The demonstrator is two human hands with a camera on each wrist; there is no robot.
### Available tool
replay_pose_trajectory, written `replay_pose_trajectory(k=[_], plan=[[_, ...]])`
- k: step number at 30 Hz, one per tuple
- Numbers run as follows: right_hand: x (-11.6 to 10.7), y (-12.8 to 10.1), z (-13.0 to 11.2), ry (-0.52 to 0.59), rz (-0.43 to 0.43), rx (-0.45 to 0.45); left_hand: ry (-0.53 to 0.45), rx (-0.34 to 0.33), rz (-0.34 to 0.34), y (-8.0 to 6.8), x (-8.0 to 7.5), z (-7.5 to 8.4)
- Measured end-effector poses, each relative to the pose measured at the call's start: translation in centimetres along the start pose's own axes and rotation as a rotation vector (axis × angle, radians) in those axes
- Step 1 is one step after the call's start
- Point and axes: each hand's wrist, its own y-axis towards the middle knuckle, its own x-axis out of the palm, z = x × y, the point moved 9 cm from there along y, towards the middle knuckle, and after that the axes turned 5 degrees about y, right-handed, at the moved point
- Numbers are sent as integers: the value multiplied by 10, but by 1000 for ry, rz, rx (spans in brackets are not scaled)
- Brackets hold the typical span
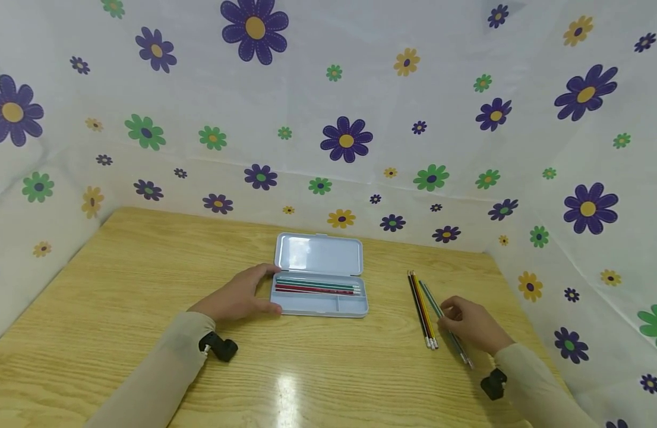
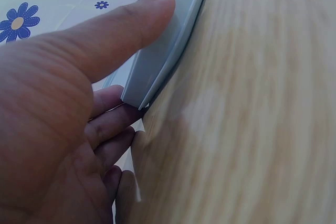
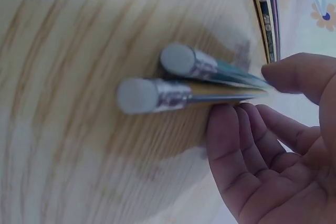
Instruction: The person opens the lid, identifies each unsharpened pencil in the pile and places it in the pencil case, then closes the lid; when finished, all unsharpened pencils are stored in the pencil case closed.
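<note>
A pale blue pencil case (image 1: 307, 305) lies with its lid (image 1: 323, 254) folded back. Green and red pencils (image 1: 318, 289) rest in its long rear compartment. My left hand (image 1: 234, 297) grips the case's left end, thumb along the front wall (image 2: 149, 72) and fingers round the end. On the right, my right hand (image 1: 474, 324) pinches two pencils, a green pencil (image 3: 231, 72) and a second pencil (image 3: 170, 95) beside it, between thumb and fingers. Their white eraser ends point toward me. Just left of them lies a bundle of black, yellow and dark red pencils (image 1: 422, 309).
The wooden table (image 1: 328, 362) meets a white flowered cloth (image 1: 307, 95) at the back and both sides. Small dark cameras sit on both wrists. The case's front has two small compartments, split by a divider (image 1: 337, 304).
</note>
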Motion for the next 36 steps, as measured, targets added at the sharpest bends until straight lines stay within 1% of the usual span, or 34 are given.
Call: replay_pose_trajectory(k=[13,20,24,28,36], plan=[[-7,-4,5,14,-6,17,5,21,6,2,0,0],[-9,-5,4,42,-18,36,-3,-13,2,1,1,-3],[-6,-4,6,48,-32,50,3,-22,2,1,1,-5],[-3,-3,7,61,-52,43,9,-26,3,2,1,-6],[-2,-5,10,127,-64,64,-1,-32,-4,1,0,-5]])
